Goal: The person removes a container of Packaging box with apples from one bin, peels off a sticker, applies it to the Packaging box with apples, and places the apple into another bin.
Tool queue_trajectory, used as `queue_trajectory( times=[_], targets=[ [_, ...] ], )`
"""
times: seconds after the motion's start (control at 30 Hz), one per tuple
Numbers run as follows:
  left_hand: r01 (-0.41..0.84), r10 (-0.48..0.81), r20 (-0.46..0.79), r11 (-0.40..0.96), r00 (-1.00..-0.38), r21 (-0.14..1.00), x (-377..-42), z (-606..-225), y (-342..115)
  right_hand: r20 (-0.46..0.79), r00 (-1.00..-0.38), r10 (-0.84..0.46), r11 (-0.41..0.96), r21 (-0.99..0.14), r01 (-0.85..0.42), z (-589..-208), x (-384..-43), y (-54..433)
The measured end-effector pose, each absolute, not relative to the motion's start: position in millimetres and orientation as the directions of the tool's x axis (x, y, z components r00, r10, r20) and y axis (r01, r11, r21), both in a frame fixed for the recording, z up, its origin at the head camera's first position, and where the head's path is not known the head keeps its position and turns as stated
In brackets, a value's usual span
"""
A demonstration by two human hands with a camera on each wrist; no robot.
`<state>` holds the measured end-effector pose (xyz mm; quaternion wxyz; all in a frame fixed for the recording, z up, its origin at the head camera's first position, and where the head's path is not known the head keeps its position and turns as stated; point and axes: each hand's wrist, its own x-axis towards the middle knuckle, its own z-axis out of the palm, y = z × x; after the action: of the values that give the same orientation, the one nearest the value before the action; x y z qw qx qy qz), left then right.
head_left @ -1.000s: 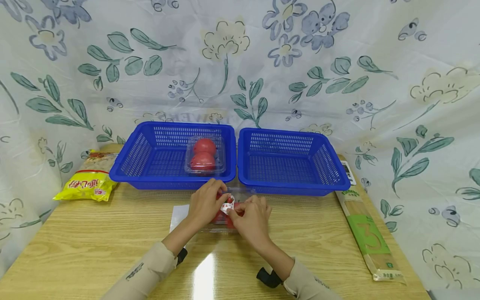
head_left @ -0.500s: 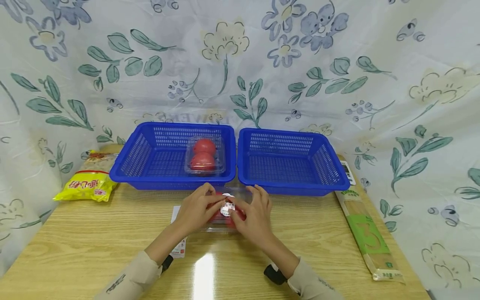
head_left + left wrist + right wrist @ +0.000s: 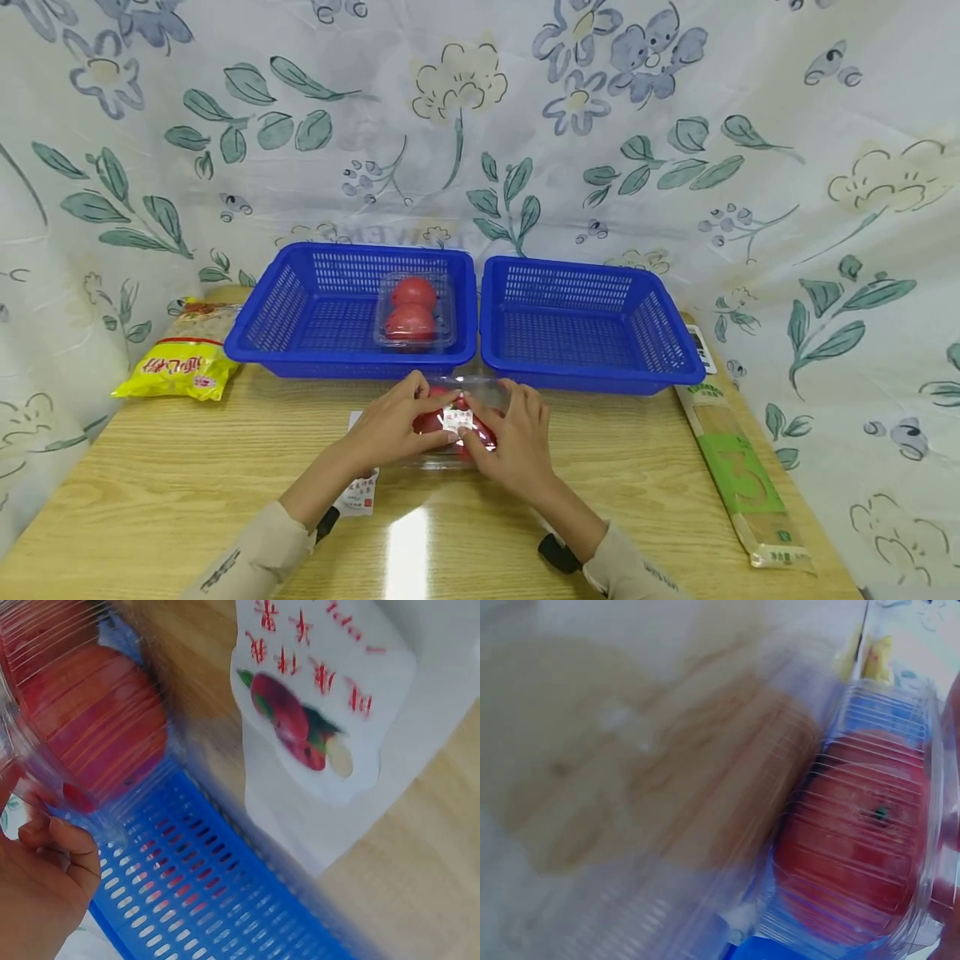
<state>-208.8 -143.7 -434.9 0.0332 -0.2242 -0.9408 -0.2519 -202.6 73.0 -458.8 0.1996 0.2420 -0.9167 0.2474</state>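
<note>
A clear plastic box (image 3: 438, 461) with red tomatoes (image 3: 847, 855) inside lies in front of the baskets. On its lid sits a small white sticker (image 3: 457, 418) with red print and a fruit picture. My left hand (image 3: 386, 425) rests on the box's left part, its thumb and fingers at the sticker's edge. From the other side my right hand (image 3: 517, 437) presses on the lid, thumb at the sticker. Through the ribbed side of the box, the left wrist view shows a tomato (image 3: 105, 724) beside the left hand's bent fingers.
Behind the box stand two blue baskets; the left basket (image 3: 322, 360) holds another box of tomatoes (image 3: 412, 312), beside the right basket (image 3: 592, 375). Printed sticker paper (image 3: 360, 496) lies by the left forearm. A yellow bag (image 3: 180, 358) and a noodle pack (image 3: 742, 475) flank them.
My fingers have gone from pinching the sticker above the box to spreading over the lid, with the sticker now flat on it. The left forearm has shifted left, uncovering more printed paper.
</note>
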Motion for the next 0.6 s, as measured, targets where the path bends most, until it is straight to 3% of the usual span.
queue_trajectory(
  times=[0.23, 0.6],
  targets=[
    [0.429, 0.364, 0.226, 0.761, -0.903, 0.487, -207.7, -438.7, -143.2, 0.526, -0.786, -0.325, 0.711, -0.412, -0.570, -460.5, -201.1, 77.4],
    [0.367, 0.274, 0.248, 0.767, -0.929, 0.527, -209.5, -439.4, -136.6, 0.650, -0.667, -0.363, 0.680, -0.305, -0.667, -460.0, -201.2, 81.2]
  ],
)
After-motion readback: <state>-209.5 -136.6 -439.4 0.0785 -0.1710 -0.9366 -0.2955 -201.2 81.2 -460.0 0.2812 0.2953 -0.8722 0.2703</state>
